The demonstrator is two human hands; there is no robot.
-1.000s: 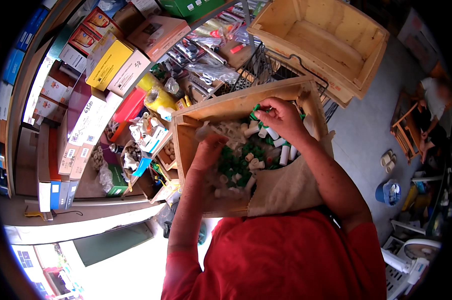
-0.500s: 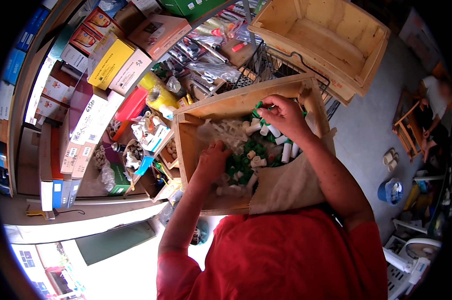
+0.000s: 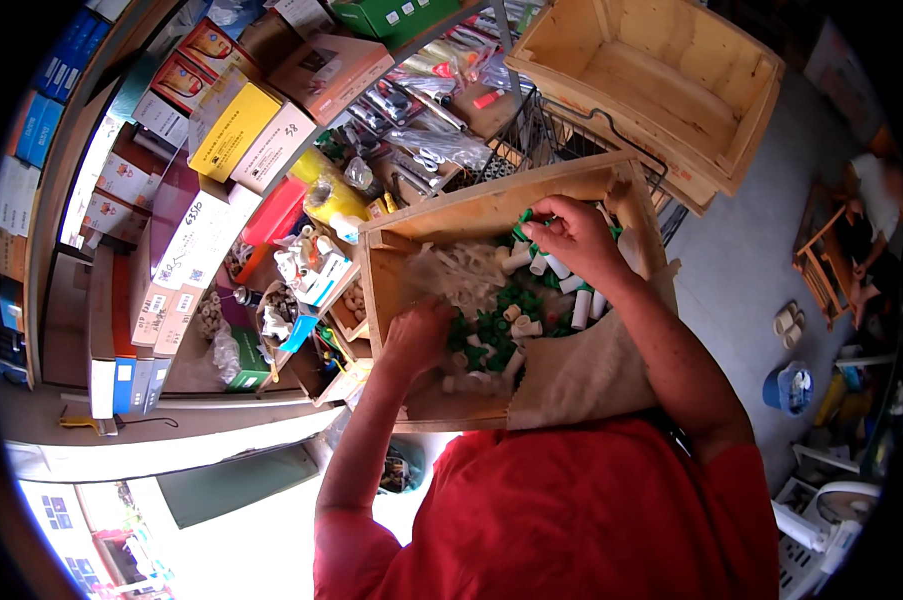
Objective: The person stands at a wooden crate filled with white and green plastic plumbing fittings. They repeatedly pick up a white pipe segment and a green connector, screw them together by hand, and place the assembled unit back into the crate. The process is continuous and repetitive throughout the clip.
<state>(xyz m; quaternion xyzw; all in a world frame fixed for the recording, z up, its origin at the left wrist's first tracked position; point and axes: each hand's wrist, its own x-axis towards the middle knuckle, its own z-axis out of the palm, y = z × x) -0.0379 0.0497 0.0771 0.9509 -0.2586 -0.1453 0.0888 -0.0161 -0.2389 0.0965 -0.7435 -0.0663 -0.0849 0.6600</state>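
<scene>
A wooden box (image 3: 491,207) lies before me, holding a heap of small white plastic pipe fittings (image 3: 581,308) and green plastic pieces (image 3: 512,298). Over the heap's far right part, my right hand (image 3: 577,236) pinches a green plastic piece (image 3: 523,222) between thumb and fingers. My left hand (image 3: 419,338) is at the left side of the heap, its fingers curled down beside a crumpled clear plastic bag (image 3: 459,275); what they grip, if anything, is hidden. A beige cloth (image 3: 581,380) drapes over the box's near right corner.
Stacked cartons (image 3: 233,135) fill the shelf on the left. Small bins of fittings (image 3: 283,310) stand beside the box. Beyond it are a black wire basket (image 3: 571,130) and a large wooden crate (image 3: 661,75). Another person (image 3: 876,205) sits at the far right, near a blue bucket (image 3: 787,388).
The view has shifted slightly, so the scene sits a little further right. My left hand's fingers have curled in more; my right hand still pinches the green piece.
</scene>
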